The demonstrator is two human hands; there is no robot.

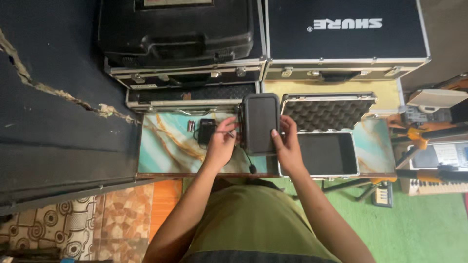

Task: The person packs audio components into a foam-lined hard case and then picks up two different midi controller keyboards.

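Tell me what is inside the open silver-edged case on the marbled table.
The open silver-edged case shows a bare dark lining in its base and grey egg-crate foam in its lid. The right hand covers its left edge.

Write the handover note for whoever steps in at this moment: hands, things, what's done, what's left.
Left hand: at the left edge of the black hard case, fingers at its side.
Right hand: grips the case's right edge, holding it above the marbled table.
Small black unit and two batteries lie on the table, left.
Open foam-lined case sits right, empty.
Done: black case shut, as far as shows. Left: loose items still out.
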